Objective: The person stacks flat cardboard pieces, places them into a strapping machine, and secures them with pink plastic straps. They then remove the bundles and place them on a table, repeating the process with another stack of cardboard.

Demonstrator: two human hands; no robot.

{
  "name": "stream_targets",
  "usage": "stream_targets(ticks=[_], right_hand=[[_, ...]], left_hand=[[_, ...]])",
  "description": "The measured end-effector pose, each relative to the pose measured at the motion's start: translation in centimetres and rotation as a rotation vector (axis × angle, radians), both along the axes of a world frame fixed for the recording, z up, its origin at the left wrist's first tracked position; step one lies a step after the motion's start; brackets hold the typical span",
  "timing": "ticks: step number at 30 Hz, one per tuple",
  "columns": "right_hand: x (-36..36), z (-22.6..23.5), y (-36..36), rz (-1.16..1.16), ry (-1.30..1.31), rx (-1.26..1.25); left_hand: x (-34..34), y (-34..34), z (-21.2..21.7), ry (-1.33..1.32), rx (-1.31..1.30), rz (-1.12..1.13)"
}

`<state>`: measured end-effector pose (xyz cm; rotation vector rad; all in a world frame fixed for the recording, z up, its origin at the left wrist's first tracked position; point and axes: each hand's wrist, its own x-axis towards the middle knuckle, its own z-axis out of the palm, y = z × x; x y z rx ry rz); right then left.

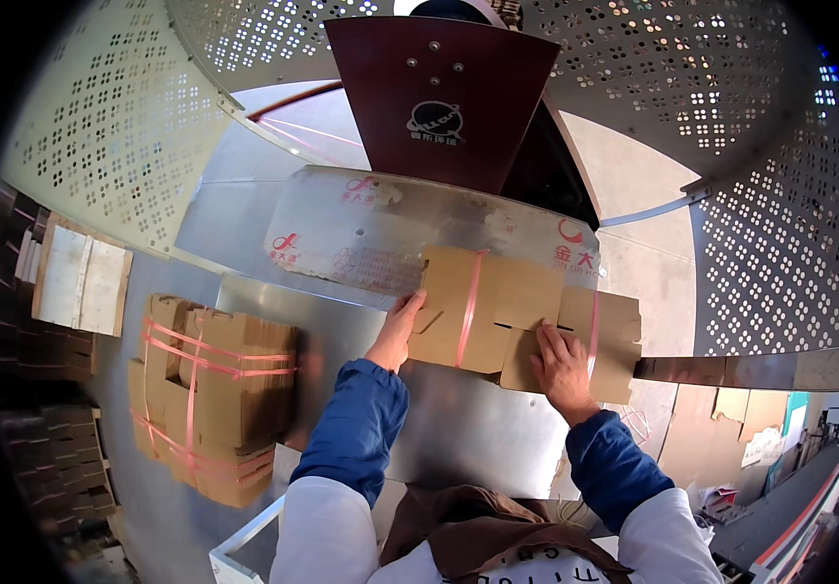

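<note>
A stack of flat, die-cut brown cardboard blanks (527, 292) lies on the metal table in front of me, with one pink strap running across its left part and another across its right part. My left hand (398, 331) grips the stack's left edge, the thumb near its corner and the other fingers partly hidden. My right hand (564, 368) rests palm down on the right part of the top blank, beside the right strap, fingers stretched out. Left of my left arm stands a second bundle of cardboard blanks (244, 380), bound with several pink straps.
Beyond the stack rises a dark red machine panel (439, 97). Perforated metal guards (113, 117) curve around both sides. The metal table (478, 419) has a worn printed sheet on its far part. More cardboard stacks (59, 457) stand at far left; a conveyor-like frame (799, 516) lies at lower right.
</note>
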<state>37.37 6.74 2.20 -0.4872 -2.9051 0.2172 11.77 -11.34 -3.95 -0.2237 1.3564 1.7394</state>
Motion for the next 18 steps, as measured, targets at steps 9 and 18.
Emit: stream_targets(ticks=[9, 18], right_hand=[[-0.3, -0.7, 0.5, 0.03, 0.015, 0.074], [-0.4, -0.8, 0.9, 0.039, -0.023, 0.071]], left_hand=[[-0.4, 0.3, -0.6, 0.006, 0.011, 0.006], [-0.2, 0.6, -1.0, 0.028, -0.023, 0.005]])
